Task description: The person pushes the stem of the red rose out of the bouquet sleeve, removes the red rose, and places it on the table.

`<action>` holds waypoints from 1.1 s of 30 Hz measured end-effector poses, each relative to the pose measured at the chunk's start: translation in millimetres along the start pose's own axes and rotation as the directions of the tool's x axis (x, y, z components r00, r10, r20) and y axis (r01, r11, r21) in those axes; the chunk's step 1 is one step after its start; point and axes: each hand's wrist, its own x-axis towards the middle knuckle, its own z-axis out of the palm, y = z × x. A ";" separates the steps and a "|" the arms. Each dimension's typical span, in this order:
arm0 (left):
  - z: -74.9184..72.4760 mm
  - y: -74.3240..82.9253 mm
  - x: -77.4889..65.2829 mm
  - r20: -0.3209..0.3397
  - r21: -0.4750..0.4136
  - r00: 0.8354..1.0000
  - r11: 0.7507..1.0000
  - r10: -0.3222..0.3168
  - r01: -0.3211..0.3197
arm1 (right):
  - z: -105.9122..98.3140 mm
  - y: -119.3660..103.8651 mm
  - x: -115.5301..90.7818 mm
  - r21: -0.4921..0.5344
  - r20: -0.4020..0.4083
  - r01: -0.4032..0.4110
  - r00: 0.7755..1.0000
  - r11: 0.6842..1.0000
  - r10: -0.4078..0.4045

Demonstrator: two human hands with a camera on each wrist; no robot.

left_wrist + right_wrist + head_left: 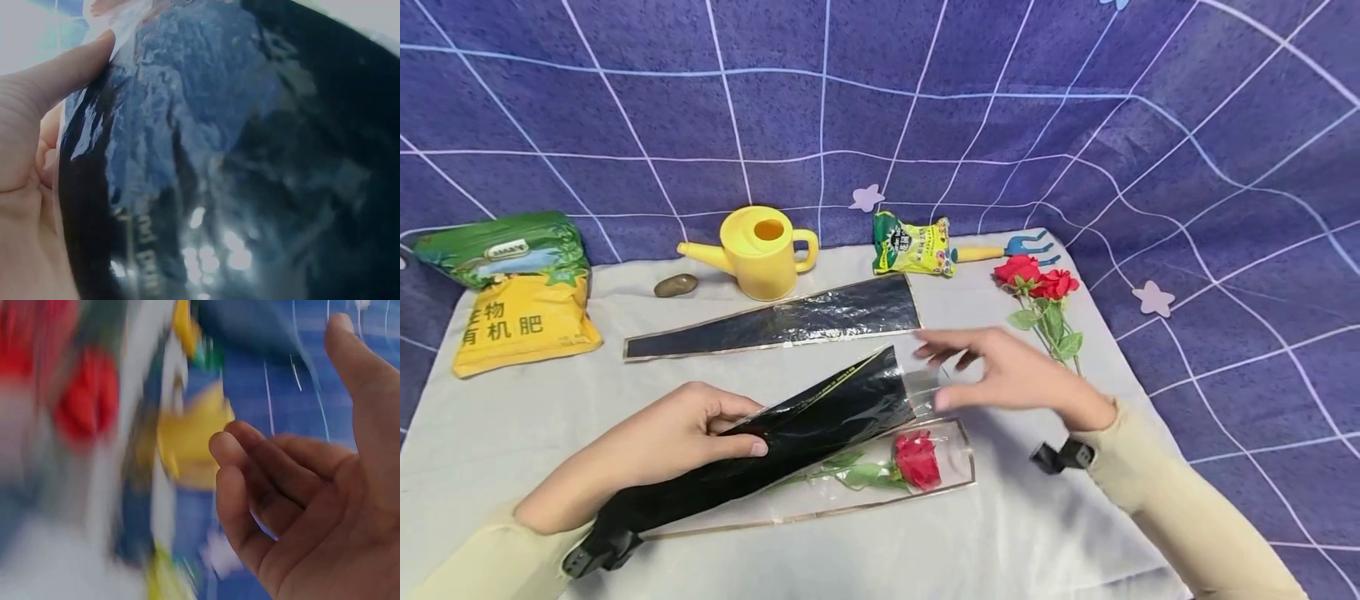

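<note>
In the head view, a purple-blue gridded backdrop (850, 108) is rising behind a white cloth (1022, 533), where an organic-fertilizer bag (527, 304), a yellow watering can (766, 262) and a brown stone (676, 285) are sitting. The right wrist view is showing the palm of the right hand (1000, 371), turned away in the head view: its fingers are bending loosely around nothing, its thumb standing well apart. The left wrist view is adding pale lettering and bright glare on crinkled film, with the left hand (685, 433) pinching the edge, thumb in front and fingers behind.

That film is forming a black tapering flower sleeve (827, 425), slanting mid-table with its wide end near the right hand. Under it, a clear brown-edged sleeve (958, 454) is lying flat, enclosing one smaller red rose (917, 460), bloom facing right.
</note>
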 end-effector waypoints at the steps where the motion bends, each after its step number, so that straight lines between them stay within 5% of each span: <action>1: 0.8 1.0 1.9 0.004 0.002 1.000 1.000 -0.001 0.001 | 10.0 -6.1 4.4 0.072 0.017 -0.001 1.000 0.997 -0.001; 6: 1.8 1.6 6.9 -0.008 0.052 0.999 0.998 -0.032 0.033 | 36.5 -20.8 26.6 0.255 -0.042 -0.004 0.999 0.967 0.015; 11: -13.0 -22.5 -4.9 -0.135 0.167 0.988 0.982 -0.070 0.093 | 22.3 -5.5 39.3 0.318 -0.170 -0.060 0.978 0.946 0.119; 14: -29.9 -51.7 -21.1 -0.240 0.217 0.964 0.962 -0.111 0.165 | 11.1 16.6 42.2 0.361 -0.270 -0.133 0.932 0.923 0.240; 17: -44.4 -82.8 -39.6 -0.316 0.157 0.930 0.956 -0.191 0.249 | 5.5 36.4 44.3 0.369 -0.321 -0.185 0.894 0.911 0.312; 20: -51.9 -106.6 -54.7 -0.353 0.066 0.903 0.957 -0.243 0.283 | 6.1 50.5 47.0 0.349 -0.314 -0.227 0.886 0.909 0.342; 23: -53.4 -119.5 -59.7 -0.404 0.111 0.887 0.950 -0.225 0.291 | 9.5 60.2 50.3 0.321 -0.301 -0.258 0.884 0.911 0.356; 28: -52.7 -125.4 -53.8 -0.499 0.306 0.850 0.882 -0.170 0.357 | 19.8 83.9 58.3 0.271 -0.284 -0.277 0.892 0.922 0.351; 33: -53.4 -127.7 -49.1 -0.512 0.421 0.840 0.801 -0.177 0.426 | 31.5 109.2 66.3 0.153 -0.261 -0.376 0.877 0.914 0.404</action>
